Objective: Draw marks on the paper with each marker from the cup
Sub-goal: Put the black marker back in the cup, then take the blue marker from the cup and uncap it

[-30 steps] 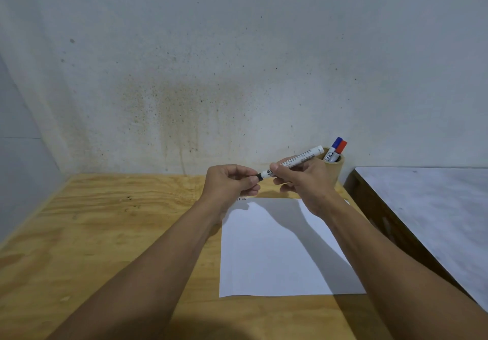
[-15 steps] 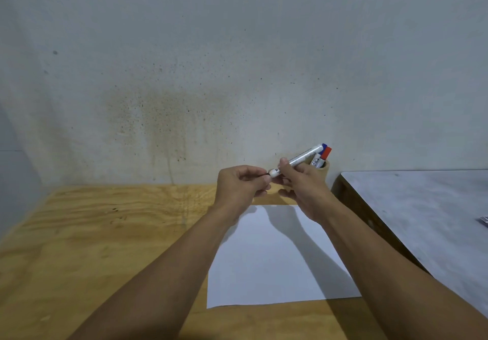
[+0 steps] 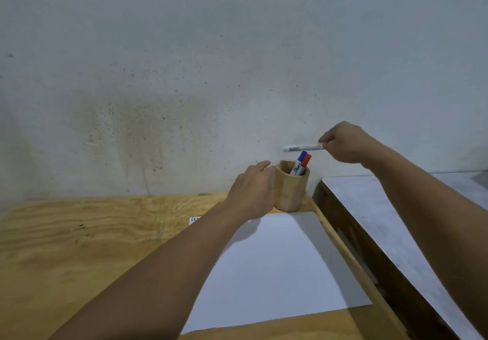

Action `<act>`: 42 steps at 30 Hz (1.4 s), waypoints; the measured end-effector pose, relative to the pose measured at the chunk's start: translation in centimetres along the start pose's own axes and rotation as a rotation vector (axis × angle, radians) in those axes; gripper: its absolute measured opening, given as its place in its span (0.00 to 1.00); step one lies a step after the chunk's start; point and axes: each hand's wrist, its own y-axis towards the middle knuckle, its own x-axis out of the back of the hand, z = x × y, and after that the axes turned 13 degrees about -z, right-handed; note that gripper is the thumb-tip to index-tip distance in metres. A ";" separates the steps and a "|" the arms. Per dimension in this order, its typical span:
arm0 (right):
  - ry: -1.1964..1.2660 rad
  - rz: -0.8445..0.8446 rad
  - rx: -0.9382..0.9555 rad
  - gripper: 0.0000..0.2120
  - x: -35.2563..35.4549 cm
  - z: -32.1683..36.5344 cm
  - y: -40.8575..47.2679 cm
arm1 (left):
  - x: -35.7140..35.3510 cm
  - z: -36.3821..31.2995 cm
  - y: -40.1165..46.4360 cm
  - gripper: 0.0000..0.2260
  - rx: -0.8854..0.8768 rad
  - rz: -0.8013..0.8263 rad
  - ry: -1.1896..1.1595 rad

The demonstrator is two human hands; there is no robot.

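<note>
A wooden cup (image 3: 290, 194) stands at the back right of the plywood table, by the wall. A blue-capped marker (image 3: 302, 155) and a red-capped marker (image 3: 307, 159) stick out of it. My left hand (image 3: 250, 191) is wrapped against the cup's left side. My right hand (image 3: 346, 144) holds a white marker (image 3: 303, 147) level above the cup, its free end pointing left. The white paper (image 3: 277, 273) lies in front of the cup. Small black marks (image 3: 195, 219) show at its far left corner, beside my left forearm.
The plywood table (image 3: 79, 247) stretches to the left. A grey-topped table (image 3: 396, 221) stands close on the right, with a dark gap between the two. A stained wall (image 3: 184, 75) rises right behind the cup.
My hands have parted. The right hand has carried the white marker up and right, over the cup. The left hand has let go of the marker's end and reached the cup.
</note>
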 end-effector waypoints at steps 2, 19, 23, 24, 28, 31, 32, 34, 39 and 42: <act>-0.049 -0.006 0.050 0.13 0.6 0.1 0.5 | -0.4 -0.2 0.5 0.29 -0.044 0.040 0.042; 0.235 -0.160 0.003 0.20 -5.4 0.7 2.8 | -2.7 0.2 0.7 0.26 -0.086 -0.032 -0.078; 0.279 -0.139 -0.029 0.17 -6.8 0.0 2.8 | -2.3 -0.1 0.6 0.26 -0.056 -0.017 -0.090; 0.279 -0.120 -0.037 0.16 -7.0 -0.1 2.7 | -2.2 -0.1 0.6 0.26 -0.047 -0.014 -0.092; 0.297 -0.001 -0.100 0.20 -7.5 -0.2 2.3 | -2.4 0.0 0.6 0.26 -0.022 0.009 -0.084; 0.299 0.041 -0.182 0.18 -7.5 -0.4 2.1 | -2.6 0.2 0.5 0.27 -0.008 0.021 -0.087; 0.294 0.038 -0.205 0.17 -7.5 -0.6 2.1 | -2.6 0.2 0.5 0.28 -0.003 0.025 -0.093; 0.309 0.013 -0.246 0.13 -7.6 -0.9 1.9 | -2.5 0.1 0.4 0.29 0.010 0.037 -0.102; 0.392 -0.027 -0.312 0.10 -8.0 -1.2 1.8 | -2.4 0.0 0.4 0.31 0.025 0.055 -0.104; 0.458 -0.033 -0.303 0.07 -8.1 -1.2 1.8 | -2.3 0.1 0.4 0.32 0.020 0.066 -0.105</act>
